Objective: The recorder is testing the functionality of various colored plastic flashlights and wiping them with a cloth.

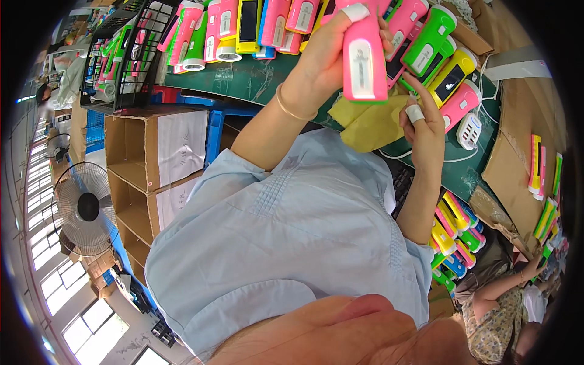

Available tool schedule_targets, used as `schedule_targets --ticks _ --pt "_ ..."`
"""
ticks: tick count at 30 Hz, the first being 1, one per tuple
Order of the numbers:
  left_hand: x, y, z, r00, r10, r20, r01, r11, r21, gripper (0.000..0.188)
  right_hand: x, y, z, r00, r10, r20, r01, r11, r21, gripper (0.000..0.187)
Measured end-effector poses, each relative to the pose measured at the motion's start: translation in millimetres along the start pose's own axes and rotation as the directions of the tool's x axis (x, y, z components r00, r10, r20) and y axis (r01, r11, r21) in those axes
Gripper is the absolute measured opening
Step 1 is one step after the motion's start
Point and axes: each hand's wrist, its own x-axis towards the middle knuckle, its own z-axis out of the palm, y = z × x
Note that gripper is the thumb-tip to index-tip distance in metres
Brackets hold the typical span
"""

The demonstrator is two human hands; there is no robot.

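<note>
My left hand (331, 52) is wrapped round a pink flashlight (367, 70), its pale label panel facing up, held above the table. White tape covers a finger of this hand. Lower and to the right, my right hand (426, 128) has its index finger stretched out and holds nothing that I can see; white tape is round one of its fingers. Just left of that hand lies a yellow cloth (371, 126) on the green table (243, 79). Beyond both hands several flashlights lie side by side, among them a green flashlight (431, 39) and a yellow flashlight (453, 79).
A white multi-port charger (469, 131) with cables sits at the table's right. On the left stand a black wire basket (131, 67) of flashlights, cardboard compartments (131, 149) and a fan (88, 207). More flashlights (456, 234) are stacked at right, near another person's arm (499, 292).
</note>
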Motion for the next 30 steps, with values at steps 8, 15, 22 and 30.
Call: schedule_targets --ticks 8,15,22,30 --pt "-14.7 -34.6 1.0 0.921 0.354 0.160 -0.386 0.780 0.493 0.030 12.2 -12.9 33.9 0.987 -0.157 0.044 0.162 0.976 -0.144 0.036" --pt "-23.9 -22.0 6.7 0.926 0.345 0.154 -0.370 0.745 0.555 0.025 1.8 5.9 15.0 0.973 -0.224 -0.048 0.202 0.939 -0.278 0.036" --pt "-26.1 -24.5 1.2 0.976 0.215 0.042 -0.180 0.674 0.717 0.030 -12.0 13.2 -1.9 0.994 -0.100 -0.050 0.100 0.995 -0.010 0.027" --pt "-29.9 -17.9 -0.3 0.959 0.059 0.279 -0.285 0.200 0.937 0.074 -12.7 0.3 -20.8 0.977 -0.204 -0.052 0.208 0.976 0.062 0.023"
